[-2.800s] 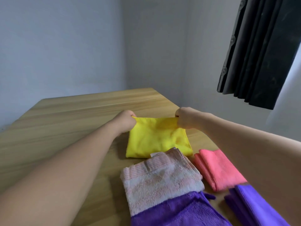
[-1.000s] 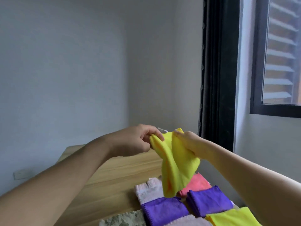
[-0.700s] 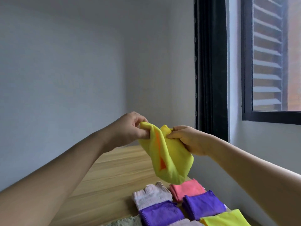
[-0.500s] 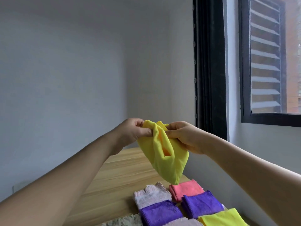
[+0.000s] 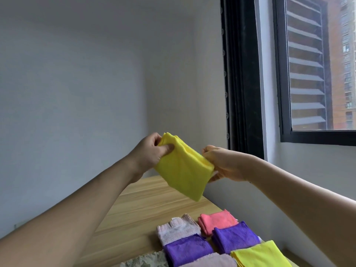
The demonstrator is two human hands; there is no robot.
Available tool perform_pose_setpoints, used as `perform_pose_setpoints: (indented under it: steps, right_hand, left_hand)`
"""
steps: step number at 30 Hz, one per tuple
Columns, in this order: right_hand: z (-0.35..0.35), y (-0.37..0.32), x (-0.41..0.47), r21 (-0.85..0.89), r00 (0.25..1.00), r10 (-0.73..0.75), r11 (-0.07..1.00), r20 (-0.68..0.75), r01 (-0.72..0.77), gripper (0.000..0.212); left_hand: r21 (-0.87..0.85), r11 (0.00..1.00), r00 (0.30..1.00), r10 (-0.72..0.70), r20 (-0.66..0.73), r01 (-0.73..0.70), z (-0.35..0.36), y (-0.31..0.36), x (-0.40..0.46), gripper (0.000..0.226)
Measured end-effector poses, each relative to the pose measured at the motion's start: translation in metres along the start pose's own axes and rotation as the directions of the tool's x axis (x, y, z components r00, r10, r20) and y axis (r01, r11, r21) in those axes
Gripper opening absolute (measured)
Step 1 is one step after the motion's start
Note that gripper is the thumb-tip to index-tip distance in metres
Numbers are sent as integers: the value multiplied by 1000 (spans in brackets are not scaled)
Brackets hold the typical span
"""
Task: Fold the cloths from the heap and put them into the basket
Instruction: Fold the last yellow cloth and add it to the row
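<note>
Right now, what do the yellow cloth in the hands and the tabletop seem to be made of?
The yellow cloth looks like soft microfibre: matte, fine nap, and it drapes limply between the left hand and right hand. The table looks like light wood or a wood-grain laminate, with streaked grain and a smooth, low sheen; which one cannot be told.

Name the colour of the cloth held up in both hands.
Yellow cloth, seen in the head view.

A single head-worn camera looks forward and slightly down from close behind the arms, facing a room corner, with the tabletop low in frame.
</note>
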State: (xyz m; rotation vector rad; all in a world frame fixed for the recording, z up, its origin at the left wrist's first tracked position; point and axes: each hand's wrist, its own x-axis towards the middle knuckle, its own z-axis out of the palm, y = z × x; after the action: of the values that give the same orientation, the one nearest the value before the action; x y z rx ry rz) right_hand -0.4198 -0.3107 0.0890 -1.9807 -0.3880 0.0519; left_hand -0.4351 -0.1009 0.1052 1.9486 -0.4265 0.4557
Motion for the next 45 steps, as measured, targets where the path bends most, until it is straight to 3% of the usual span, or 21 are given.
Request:
perform_pose_setpoints:
  steps: [3,5,8,10,13,15,18,21,24,26,28,34,41,45]
  right_hand:
    - [0,13,7,42,996,-52,998,-68,55,22]
    - [4,15,11,181,990,-81,978,-118,102,13]
    - [13,14,14,375,998,-58,926,25,45,37]
    - [22,14,15,284,988,-85,958,126,46,49]
    - [44,22,27,166,982,-168,974,88,152,12]
    - [57,30,41,165,979,-198,968,41,188,16]
    - [80,42,57,136,978,-181,977,102,166,18]
    - [101,59,77,-34,973,-157,986,167,165,32]
    - [117,78,101,-178,977,-179,964,117,198,40]
    - [124,89,114,-140,984,-171,974,50,176,42]
    - [137,100,128,-85,991,-136,987,5,136,44]
    - [177,132,166,-66,1000,-8,998,-25,7,37]
    - [220,183,208,-319,1000,4,948,5,-3,41]
    - [240,211,216,-491,998,30,871,64,5,40]
  left_hand:
    - [-41,999,998,0,-56,-2,-4,-4,4,32]
    - [-22,999,998,-38,-54,36,-6,-11,6,34]
    - [11,994,994,-106,-21,107,-6,-26,9,24]
    - [26,987,987,-156,-34,157,-7,-37,9,22]
    - [39,974,973,-222,-57,224,-10,-58,6,27]
    - [37,959,959,-280,-44,282,-14,-77,5,33]
    - [24,926,926,-375,-41,377,-22,-105,-1,35]
    - [2,899,898,-437,-52,438,-29,-132,-5,27]
    - [13,893,892,-449,-53,450,-35,-155,-9,20]
    - [-1,894,894,-448,6,448,-38,-170,-11,30]
    - [-2,877,877,-479,44,480,-39,-193,-12,18]
    - [-14,826,821,-562,-100,563,-31,-252,-6,35]
    - [112,727,735,-662,-149,677,-20,-330,-3,10]
    - [266,643,686,-718,-118,718,-9,-364,-13,15]
